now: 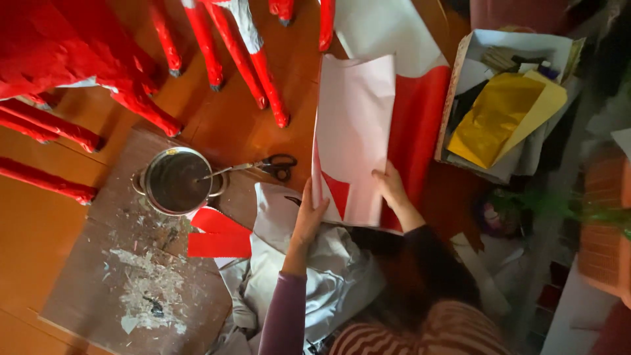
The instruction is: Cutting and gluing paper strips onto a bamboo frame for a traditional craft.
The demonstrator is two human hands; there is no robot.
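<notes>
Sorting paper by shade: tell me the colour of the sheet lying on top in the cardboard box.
Yellow. The top sheet in the cardboard box shows best in the head view.

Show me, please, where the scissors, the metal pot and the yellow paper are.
scissors (279,165), head view, on the black handles.
metal pot (175,180), head view, on its dark inside.
yellow paper (493,115), head view, on the sheet's middle.

One metal pot (176,181), one pair of scissors (273,165), and one cardboard box (460,62) of loose paper. Two hands: the left hand (309,220) and right hand (391,187), both on one large sheet of paper (355,131), white on one face, red on the other. Two red paper scraps (219,235) lie near the pot. One cardboard mat (98,276).
</notes>
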